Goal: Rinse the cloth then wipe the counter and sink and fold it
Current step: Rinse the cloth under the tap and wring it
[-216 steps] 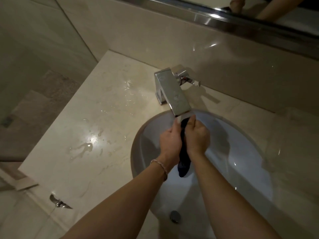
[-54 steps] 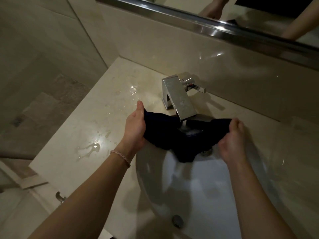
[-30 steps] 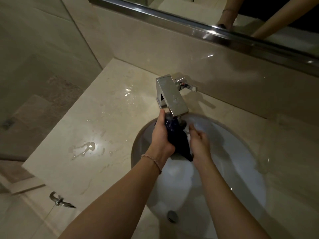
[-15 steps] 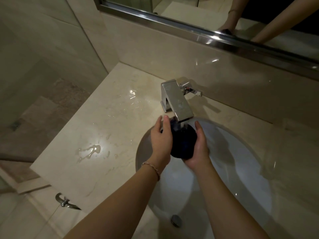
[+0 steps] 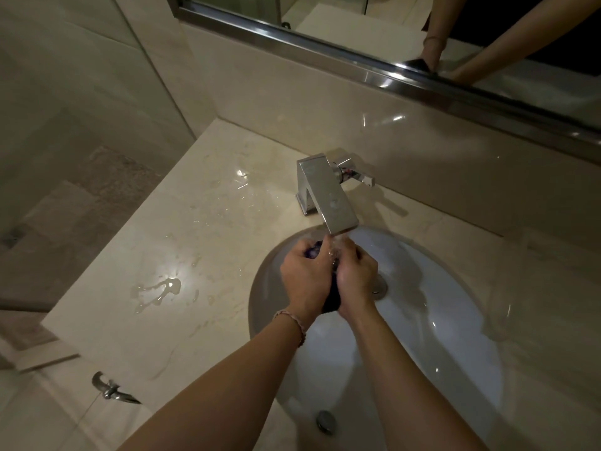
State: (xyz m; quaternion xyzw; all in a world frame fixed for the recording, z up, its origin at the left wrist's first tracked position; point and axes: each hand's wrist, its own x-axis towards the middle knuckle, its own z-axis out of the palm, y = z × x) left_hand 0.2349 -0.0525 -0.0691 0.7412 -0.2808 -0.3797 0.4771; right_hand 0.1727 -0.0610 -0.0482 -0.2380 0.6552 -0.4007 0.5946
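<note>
Cloth (image 5: 331, 299) between both hands, under faucet (image 5: 328, 193), above sink (image 5: 439, 320)

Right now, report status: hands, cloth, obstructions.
Left hand and right hand both grip cloth. Cloth bunched under running faucet, over sink. Nothing in the way.

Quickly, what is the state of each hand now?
Left hand: closed, gripping the dark blue wet cloth.
Right hand: closed, gripping the same cloth.
</note>
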